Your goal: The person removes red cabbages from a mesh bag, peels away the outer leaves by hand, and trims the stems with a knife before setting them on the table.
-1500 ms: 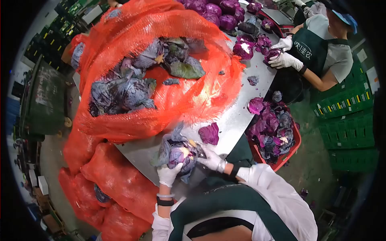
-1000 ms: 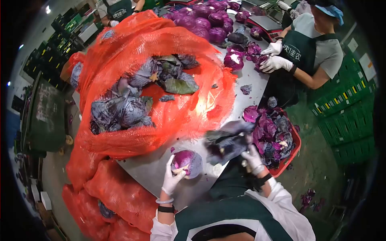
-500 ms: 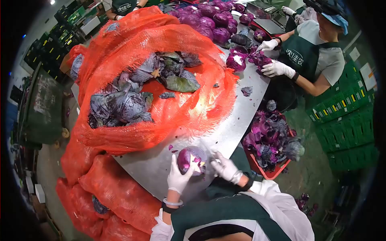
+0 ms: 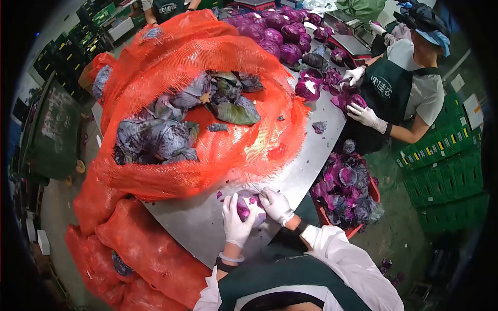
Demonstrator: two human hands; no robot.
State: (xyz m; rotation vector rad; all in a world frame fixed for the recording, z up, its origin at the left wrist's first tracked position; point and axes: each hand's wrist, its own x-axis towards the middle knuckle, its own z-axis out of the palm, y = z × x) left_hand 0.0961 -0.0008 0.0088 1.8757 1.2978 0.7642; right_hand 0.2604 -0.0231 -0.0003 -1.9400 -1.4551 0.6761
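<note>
A red cabbage [image 4: 251,208] rests on the metal table [image 4: 194,220] near its front edge, its stem side facing up. My left hand [image 4: 237,222], in a white glove, curls around the cabbage's left side. On its upper right side, my right hand [image 4: 276,206], also gloved, has its fingers bent against the cabbage; whether a tool is in it I cannot make out. Just beyond my hands lies an open orange mesh bag [image 4: 207,171] with dark outer-leaved cabbages [image 4: 166,137] inside. Small purple leaf scraps lie near the held cabbage.
Filled orange mesh bags [image 4: 150,243] stand left below the table. A red crate [image 4: 374,192] of leaves is at the right. Beyond it, a co-worker [image 4: 384,85] handles a cabbage beside a purple cabbage pile [image 4: 280,36]. Green crates [image 4: 446,171] are stacked far right.
My right hand has moved up and left onto the cabbage, with its fingers now against it. My left hand has shifted slightly right. The co-worker's hands have moved around their cabbage.
</note>
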